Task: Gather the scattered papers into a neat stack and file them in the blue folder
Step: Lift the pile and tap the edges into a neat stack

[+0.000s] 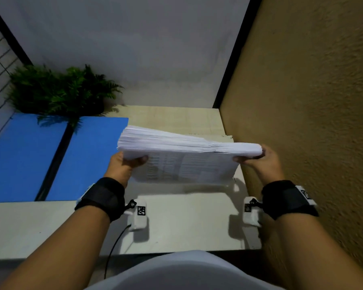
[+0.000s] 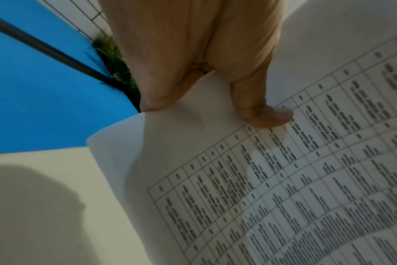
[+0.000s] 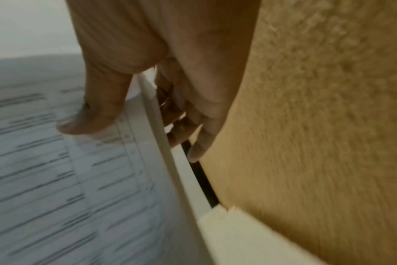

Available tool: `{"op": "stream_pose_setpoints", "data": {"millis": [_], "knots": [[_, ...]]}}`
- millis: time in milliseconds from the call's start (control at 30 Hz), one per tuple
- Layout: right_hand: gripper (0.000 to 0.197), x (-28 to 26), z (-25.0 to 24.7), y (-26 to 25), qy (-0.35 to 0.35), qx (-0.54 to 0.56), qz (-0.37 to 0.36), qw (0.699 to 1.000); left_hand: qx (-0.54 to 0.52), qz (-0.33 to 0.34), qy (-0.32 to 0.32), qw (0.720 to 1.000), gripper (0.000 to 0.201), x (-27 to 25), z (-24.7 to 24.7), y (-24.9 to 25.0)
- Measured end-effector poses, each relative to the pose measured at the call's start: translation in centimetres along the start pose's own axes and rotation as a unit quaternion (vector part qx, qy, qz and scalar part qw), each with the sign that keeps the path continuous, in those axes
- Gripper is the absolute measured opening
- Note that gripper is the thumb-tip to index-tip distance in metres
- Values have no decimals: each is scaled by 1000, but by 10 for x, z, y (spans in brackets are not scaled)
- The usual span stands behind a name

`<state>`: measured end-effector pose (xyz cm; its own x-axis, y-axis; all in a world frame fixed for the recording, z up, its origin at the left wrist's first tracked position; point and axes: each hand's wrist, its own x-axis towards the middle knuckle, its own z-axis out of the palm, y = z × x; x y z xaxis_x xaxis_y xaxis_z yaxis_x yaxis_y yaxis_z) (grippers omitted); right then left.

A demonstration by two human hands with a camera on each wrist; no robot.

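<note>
One thick stack of papers point(image 1: 182, 155) is standing on its long edge on the pale counter point(image 1: 176, 222), tilting back, with its ragged top edges fanning slightly on the left side. The sheets are thin, white and matte; the near face is carrying a printed table of ruled cells with rows of dark text, too blurred to read. The left hand point(image 1: 124, 164) is gripping the stack's left end, thumb lying flat on the printed face while the fingers are wrapping behind, out of sight. The right hand point(image 1: 260, 162) is gripping the right end the same way; in the right wrist view the thumb is pressing the front sheet and the fingers point(image 3: 193, 129) are curling behind the edge.

One blue folder point(image 1: 50, 158) is lying open and flat on the counter to the left of the stack, showing two smooth, matte blue panels divided by a dark spine. The stack is near the folder's right panel; whether they are touching cannot be told.

One green fern-like plant point(image 1: 61, 91) is sitting at the folder's far edge. One rough, grainy tan wall point(image 1: 312, 122) is bounding the counter on the right. Two black wrist straps are showing, one per forearm.
</note>
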<state>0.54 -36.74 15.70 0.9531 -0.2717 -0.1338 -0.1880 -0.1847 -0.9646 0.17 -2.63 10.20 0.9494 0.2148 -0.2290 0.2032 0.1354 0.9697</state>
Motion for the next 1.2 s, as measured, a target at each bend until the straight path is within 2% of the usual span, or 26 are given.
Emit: {"op": "stream_pose_setpoints", "data": {"millis": [67,133,267,400,533,633,733,867,1000,1200], "knots": [[46,0,11,20,2,73,38,997,-17,-6,13,1000,56,-2,1,-6],[45,-3,21,37,17,90,50,995,-15,-12,26,999,62,-3,4,-10],[45,-10,28,53,39,94,28,994,12,-22,48,999,48,-2,3,-18],[32,-15,37,57,33,87,40,995,23,-44,55,997,47,-5,3,-32],[34,-13,41,50,45,108,11,993,9,-19,57,998,38,-7,6,-24],[34,-10,40,47,37,118,-15,992,3,-3,63,998,44,0,2,-19],[39,-6,39,53,21,114,-6,993,24,-25,67,997,52,3,1,-25],[52,3,35,61,23,115,26,993,41,-66,47,996,57,9,-3,-35],[39,0,44,70,-11,100,86,991,38,-97,17,994,55,15,-2,-32],[38,2,41,69,3,115,54,992,38,-72,4,997,54,21,-13,-22]]}}
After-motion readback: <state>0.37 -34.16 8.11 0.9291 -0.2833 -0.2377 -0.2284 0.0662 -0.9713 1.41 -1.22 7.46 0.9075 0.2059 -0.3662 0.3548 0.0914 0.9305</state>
